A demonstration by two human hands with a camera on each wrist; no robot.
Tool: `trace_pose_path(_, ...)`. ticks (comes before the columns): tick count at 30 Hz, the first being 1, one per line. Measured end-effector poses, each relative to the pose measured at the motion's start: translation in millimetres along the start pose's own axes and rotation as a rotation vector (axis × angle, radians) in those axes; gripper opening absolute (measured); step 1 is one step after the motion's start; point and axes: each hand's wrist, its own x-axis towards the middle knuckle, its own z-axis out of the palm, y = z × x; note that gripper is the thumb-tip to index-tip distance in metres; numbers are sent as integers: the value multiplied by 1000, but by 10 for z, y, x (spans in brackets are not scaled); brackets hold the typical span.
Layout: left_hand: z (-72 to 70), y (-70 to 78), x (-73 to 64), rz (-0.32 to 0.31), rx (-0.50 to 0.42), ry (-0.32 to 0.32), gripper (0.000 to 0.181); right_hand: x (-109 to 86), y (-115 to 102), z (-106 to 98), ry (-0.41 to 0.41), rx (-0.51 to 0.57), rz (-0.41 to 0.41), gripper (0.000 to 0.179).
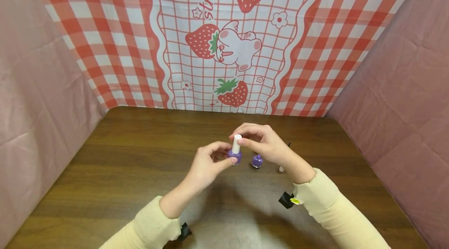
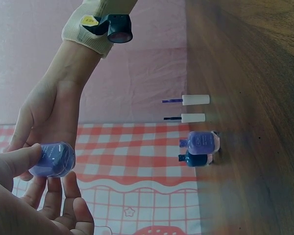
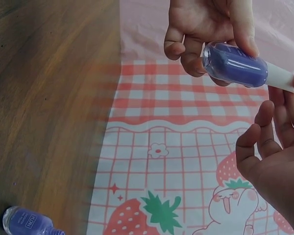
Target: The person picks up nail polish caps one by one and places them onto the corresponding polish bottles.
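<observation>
A purple nail polish bottle [image 1: 234, 155] with a white cap [image 1: 236, 143] is held above the table between both hands. My left hand [image 1: 207, 164] grips the glass body between thumb and fingers. The right hand [image 1: 264, 143] pinches the white cap, which sits on the bottle's neck. In the right wrist view the held bottle [image 3: 237, 66] is tilted on its side. Two uncapped bottles stand on the table: a purple one [image 2: 203, 143] and a dark teal one [image 2: 195, 159]. Two white brush caps, one with a purple brush [image 2: 196, 100] and one with a dark brush [image 2: 193, 117], are nearby.
The brown wooden table [image 1: 140, 163] ends at a strawberry-patterned cloth [image 1: 224, 46] at the back. Pink cloths [image 1: 396, 66] hang on both sides. Black wrist cameras [image 1: 287, 200] sit by the pale yellow sleeves [image 1: 326, 198].
</observation>
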Motion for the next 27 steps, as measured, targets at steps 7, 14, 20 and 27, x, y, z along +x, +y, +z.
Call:
trace_pose_path(7, 2, -12, 4, 0, -8, -4, 25, 2, -18, 10, 28, -12, 8, 12)
trace_pose_path(14, 3, -6, 1, 5, -13, -7, 24, 11, -10, 13, 50, 1, 31, 12)
trace_pose_path(20, 6, 1, -3, 5, -21, -9, 24, 10, -17, 25, 69, -5, 62, 10)
trace_pose_path(27, 14, 17, -4, 6, -13, 2, 24, 13, -50, 41, 92, -2, 78, 7)
